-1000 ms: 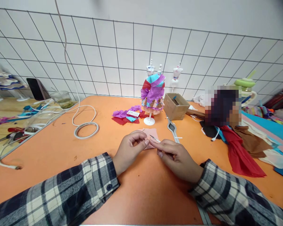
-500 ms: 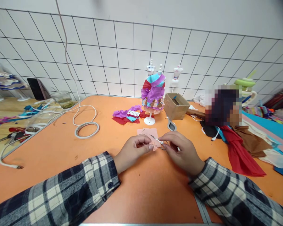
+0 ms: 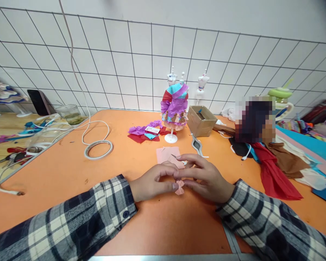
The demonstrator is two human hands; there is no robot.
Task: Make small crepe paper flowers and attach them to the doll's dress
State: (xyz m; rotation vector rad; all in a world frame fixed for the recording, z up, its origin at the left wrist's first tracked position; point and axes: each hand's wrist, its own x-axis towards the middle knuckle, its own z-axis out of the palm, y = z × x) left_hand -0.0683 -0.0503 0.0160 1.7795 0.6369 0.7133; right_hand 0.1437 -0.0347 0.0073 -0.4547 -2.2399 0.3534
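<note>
Between the fingertips of my left hand [image 3: 157, 181] is a small pink crepe-paper bow [image 3: 179, 187], gathered at its middle. My right hand [image 3: 208, 178] reaches in from the other side, its thumb at the bow's right edge and its fingers meeting my left fingertips. Under the right index finger show the pointed blades of small scissors [image 3: 174, 156]; the rest is mostly covered by that hand. A flat pink paper square [image 3: 164, 153] lies on the table just behind both hands.
A mini dress form in a purple paper dress [image 3: 174, 103] stands behind, beside a cardboard box [image 3: 202, 125] and a grey loop-handled tool [image 3: 197, 145]. Purple and red paper scraps [image 3: 138, 131] and a tape roll [image 3: 98, 150] lie left. Red cloth [image 3: 277, 175] is at right.
Both hands and the pink bow have come nearer to me. My right fingers have left the small scissors, which stay by the pink square, and have moved onto the bow.
</note>
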